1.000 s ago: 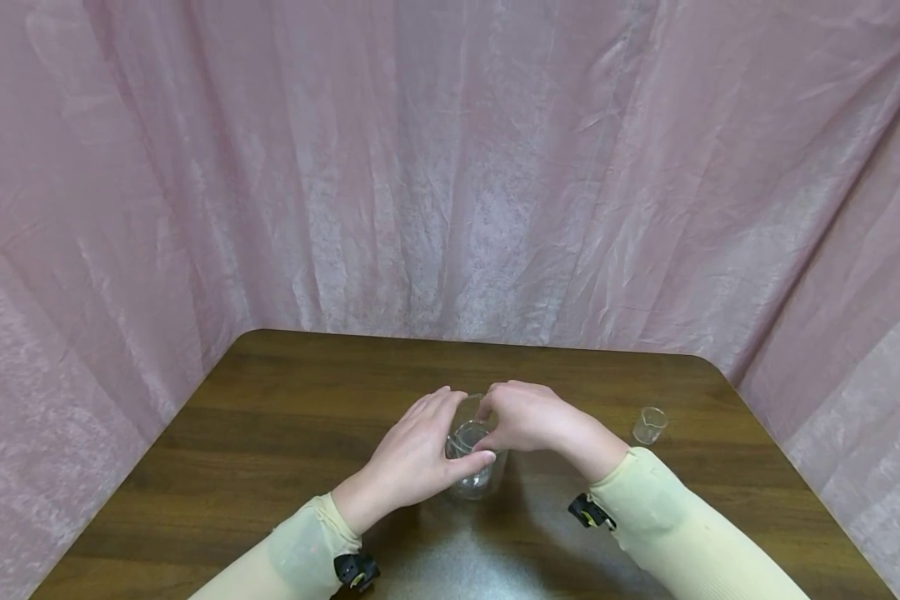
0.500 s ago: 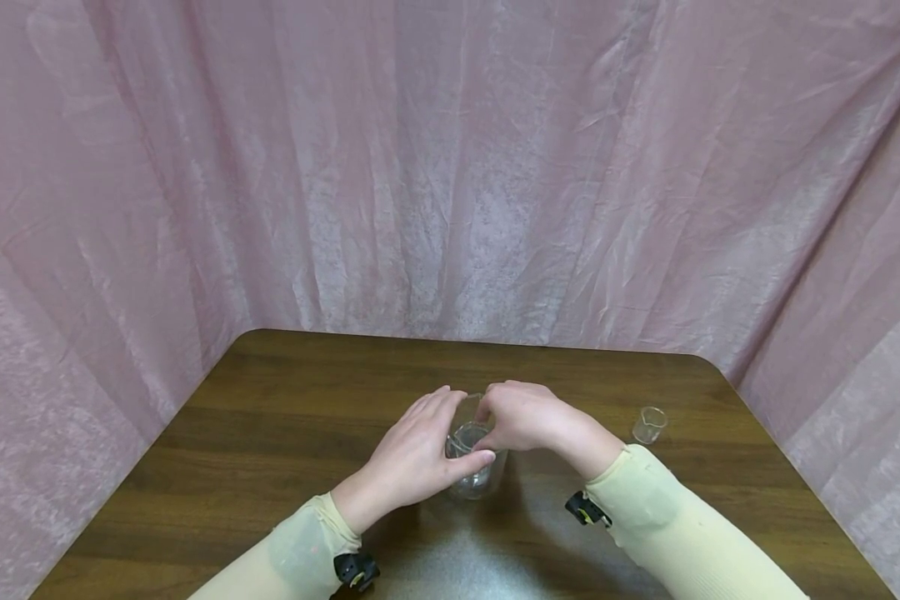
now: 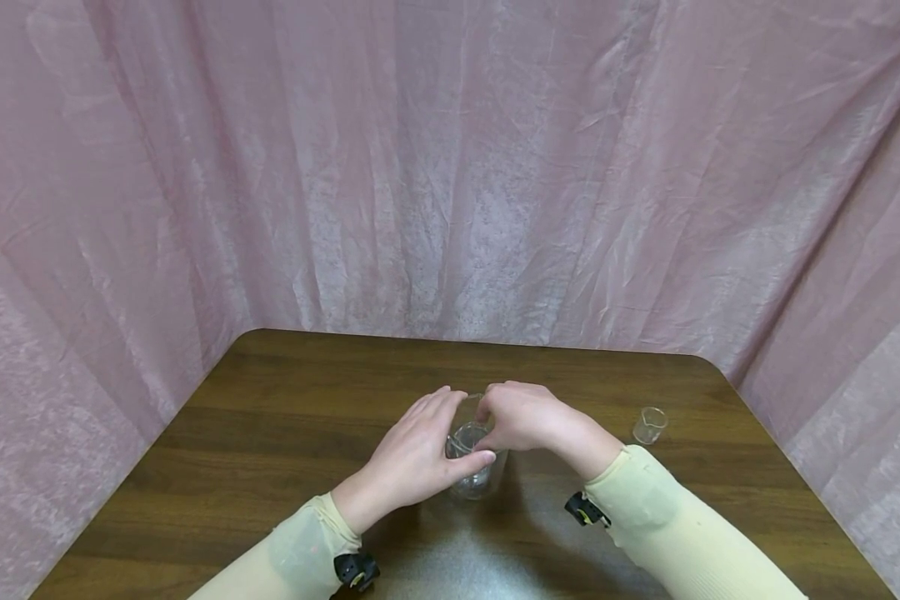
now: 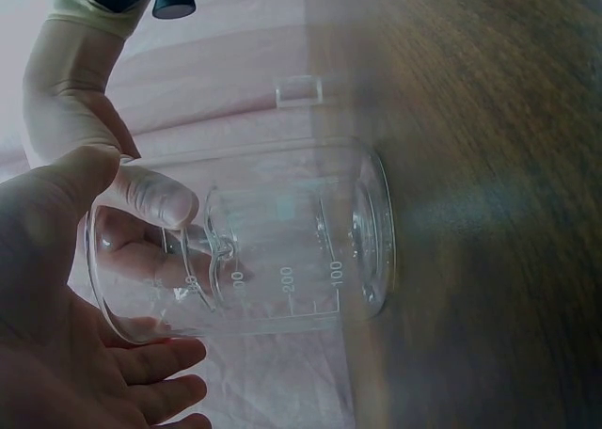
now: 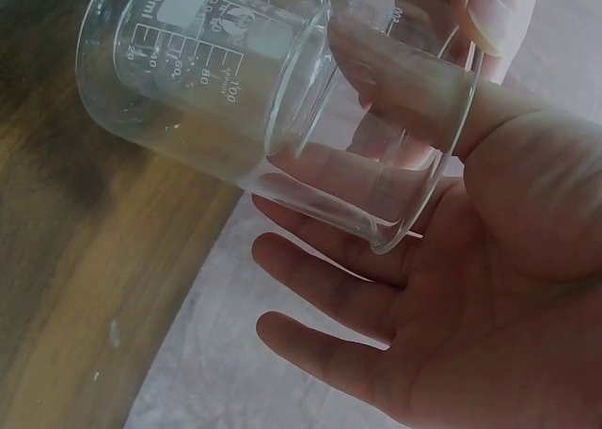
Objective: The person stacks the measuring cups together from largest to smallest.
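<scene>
A large clear glass beaker (image 3: 489, 485) with white graduations stands upright on the table. My left hand (image 3: 412, 454) holds it near the rim, thumb across the near side and fingers along the left. Inside it is a smaller 100 ml beaker (image 5: 193, 57), also upright. Reaching in through the mouth, my right hand (image 3: 528, 417) pinches the smaller beaker's rim between thumb and index finger, and its other fingers stay outside the large glass. Whether the inner beaker's base touches the large one's floor I cannot tell.
A tiny glass beaker (image 3: 649, 426) stands on the right of the brown wooden table (image 3: 307, 392). Pink curtains (image 3: 450, 183) hang behind and at both sides of the table. Each sleeve bears a black wrist camera (image 3: 357, 572).
My right wrist has shifted very slightly to the left. The left hand and the beakers look the same.
</scene>
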`<move>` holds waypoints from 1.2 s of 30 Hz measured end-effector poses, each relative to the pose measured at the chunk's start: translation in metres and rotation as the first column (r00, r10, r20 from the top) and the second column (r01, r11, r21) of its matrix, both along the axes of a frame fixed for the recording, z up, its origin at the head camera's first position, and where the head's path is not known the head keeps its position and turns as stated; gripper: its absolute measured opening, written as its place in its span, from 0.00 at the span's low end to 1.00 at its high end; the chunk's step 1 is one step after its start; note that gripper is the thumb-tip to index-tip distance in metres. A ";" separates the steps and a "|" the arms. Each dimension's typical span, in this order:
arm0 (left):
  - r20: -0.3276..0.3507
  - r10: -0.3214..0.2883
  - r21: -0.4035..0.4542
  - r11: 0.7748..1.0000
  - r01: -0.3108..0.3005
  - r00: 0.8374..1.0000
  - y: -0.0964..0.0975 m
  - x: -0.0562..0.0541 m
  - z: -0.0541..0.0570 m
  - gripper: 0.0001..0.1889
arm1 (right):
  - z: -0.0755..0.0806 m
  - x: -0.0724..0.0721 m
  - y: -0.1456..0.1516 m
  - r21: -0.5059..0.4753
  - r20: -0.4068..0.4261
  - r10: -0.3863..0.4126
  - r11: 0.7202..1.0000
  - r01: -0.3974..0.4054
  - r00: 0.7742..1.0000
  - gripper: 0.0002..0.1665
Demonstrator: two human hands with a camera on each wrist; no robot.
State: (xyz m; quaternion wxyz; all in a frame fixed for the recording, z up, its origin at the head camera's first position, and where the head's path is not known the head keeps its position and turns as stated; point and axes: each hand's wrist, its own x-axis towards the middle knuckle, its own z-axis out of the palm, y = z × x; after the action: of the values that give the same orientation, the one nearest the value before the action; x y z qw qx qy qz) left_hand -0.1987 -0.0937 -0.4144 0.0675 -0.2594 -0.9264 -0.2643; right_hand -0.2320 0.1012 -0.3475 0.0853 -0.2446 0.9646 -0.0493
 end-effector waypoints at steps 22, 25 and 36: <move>-0.012 -0.003 0.000 1.000 0.003 1.000 0.001 0.000 -0.001 0.49 | -0.001 0.001 -0.003 -0.007 0.011 -0.009 1.000 0.009 1.000 0.20; -0.010 -0.003 0.000 1.000 0.003 1.000 0.001 0.000 -0.001 0.48 | -0.001 0.000 -0.003 -0.012 0.016 -0.014 1.000 0.014 1.000 0.20; -0.026 0.000 0.002 1.000 0.000 1.000 0.001 0.000 -0.001 0.48 | -0.003 0.002 0.002 -0.052 0.007 -0.015 0.999 0.015 1.000 0.18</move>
State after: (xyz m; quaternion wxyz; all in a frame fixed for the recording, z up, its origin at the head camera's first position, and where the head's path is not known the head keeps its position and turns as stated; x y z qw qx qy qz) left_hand -0.1990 -0.0931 -0.4156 0.0796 -0.2628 -0.9252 -0.2617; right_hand -0.2296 0.1028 -0.3501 0.0817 -0.2392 0.9645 -0.0760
